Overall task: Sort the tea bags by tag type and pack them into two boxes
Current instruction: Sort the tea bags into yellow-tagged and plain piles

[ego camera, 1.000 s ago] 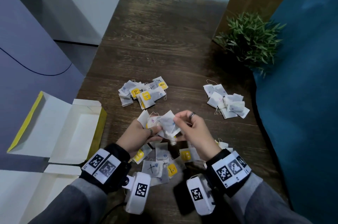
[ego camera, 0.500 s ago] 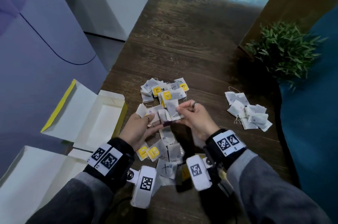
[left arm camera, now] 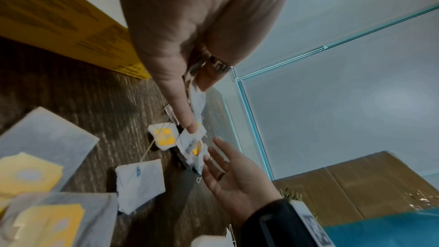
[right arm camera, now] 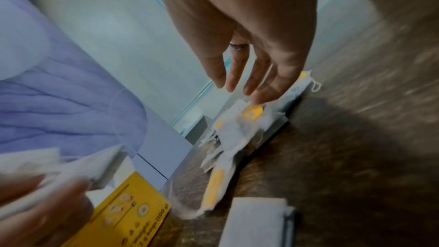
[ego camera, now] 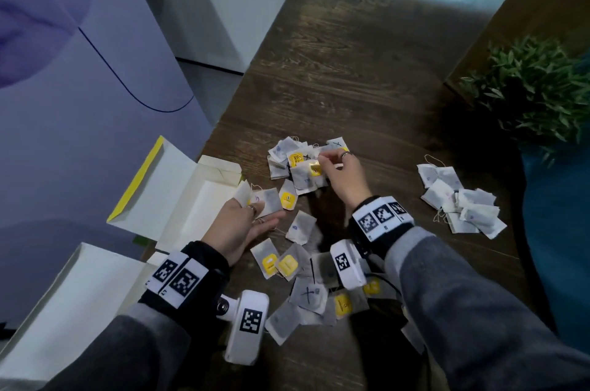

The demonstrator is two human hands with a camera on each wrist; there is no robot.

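1. We see the tea bags in three groups on the dark wooden counter (ego camera: 367, 78): a far pile (ego camera: 303, 164) with yellow tags, a loose heap (ego camera: 306, 282) near the wrists, and a separate pile (ego camera: 459, 199) of white-tagged bags well off to the right.
2. Two open boxes sit at the counter's left edge: the yellow-edged box (ego camera: 204, 208) just beside the left hand, and the white box (ego camera: 73, 301) nearer the body, cut off by the picture's edge.
3. Between the far pile and the right-hand pile the counter shows bare wood, and beyond the far pile it runs open to its rounded far end.
4. Our right hand (ego camera: 343, 180) reaches onto the far pile, its fingers (right arm camera: 261, 93) stretched loosely down at a yellow tag (ego camera: 314, 167); the blur does not let us tell whether this grip pinches the tag or only touches it.
5. Our left hand (ego camera: 242, 224) lies palm up beside the yellow-edged box, its grip holding a few white bags (ego camera: 261, 199) under the thumb.
6. A potted plant (ego camera: 536, 87) stands at the right edge, against a teal surface.
7. Bags under the wrist cameras are partly hidden, and their tags are hard to read.
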